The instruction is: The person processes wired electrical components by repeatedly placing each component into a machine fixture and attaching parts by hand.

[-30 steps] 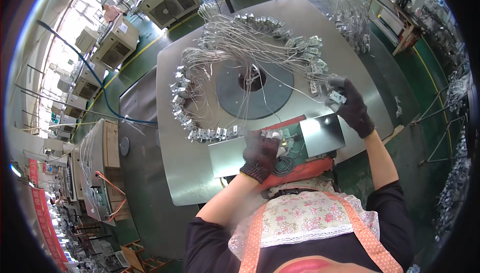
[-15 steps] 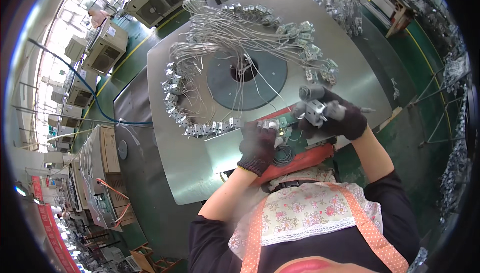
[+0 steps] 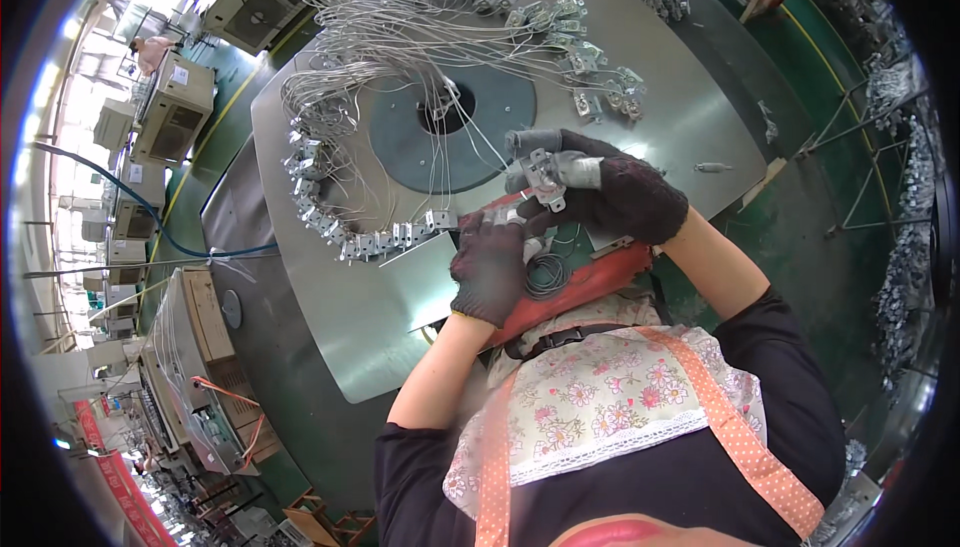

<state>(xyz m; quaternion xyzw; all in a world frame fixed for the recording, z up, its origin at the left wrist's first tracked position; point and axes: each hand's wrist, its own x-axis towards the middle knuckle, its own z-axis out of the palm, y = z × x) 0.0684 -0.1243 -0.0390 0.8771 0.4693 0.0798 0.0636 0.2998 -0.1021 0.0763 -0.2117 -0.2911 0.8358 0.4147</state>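
Both my hands wear dark knit gloves with grey wrapping on some fingertips. My right hand [image 3: 630, 192] is closed on a small metal bracket [image 3: 545, 182], held between thumb and fingers over the near edge of the table. Close beside it, my left hand [image 3: 488, 272] is curled, its fingertips beside the bracket; what they pinch, if anything, is hidden. A coil of thin grey wire [image 3: 547, 276] lies just right of my left hand, next to a red padded edge [image 3: 595, 282].
The metal table [image 3: 345, 332] carries a ring of small metal brackets [image 3: 325, 222] on thin cables [image 3: 410, 32], around a dark round plate [image 3: 390, 147] with a central hole. A slim metal piece [image 3: 713, 167] lies at right. Another person [image 3: 152, 53] is far left.
My right hand has moved left with the bracket, closer to my left hand. The whole view has shifted, so table and cables appear further up and left.
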